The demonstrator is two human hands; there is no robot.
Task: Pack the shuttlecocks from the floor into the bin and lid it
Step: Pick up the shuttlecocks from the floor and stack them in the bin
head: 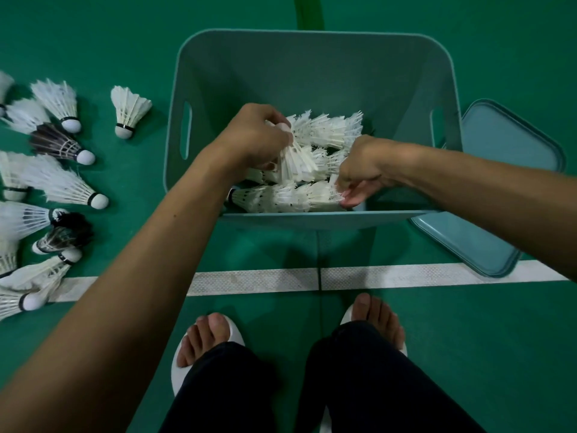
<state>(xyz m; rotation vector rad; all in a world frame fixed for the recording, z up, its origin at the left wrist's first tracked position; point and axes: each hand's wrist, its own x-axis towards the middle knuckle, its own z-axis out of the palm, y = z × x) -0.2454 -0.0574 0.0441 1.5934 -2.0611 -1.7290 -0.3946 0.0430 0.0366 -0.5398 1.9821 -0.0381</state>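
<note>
A teal plastic bin point(312, 73) stands open on the green floor in front of me. Rows of white shuttlecocks point(324, 129) lie on its bottom. My left hand point(253, 135) is inside the bin, shut on a white shuttlecock point(296, 162) held by its feathers. My right hand point(362, 170) reaches in from the right, fingers pinching the feathers of a shuttlecock row point(293, 198) along the near wall. The teal lid point(499, 182) lies on the floor to the right of the bin, partly under it. Several loose shuttlecocks point(62, 182), white and a few dark, lie on the floor at left.
A single white shuttlecock point(128, 114) lies between the pile and the bin. A white court line point(265, 281) runs across the floor just ahead of my feet point(212, 339) in white slippers. The bin has handle slots in its side walls.
</note>
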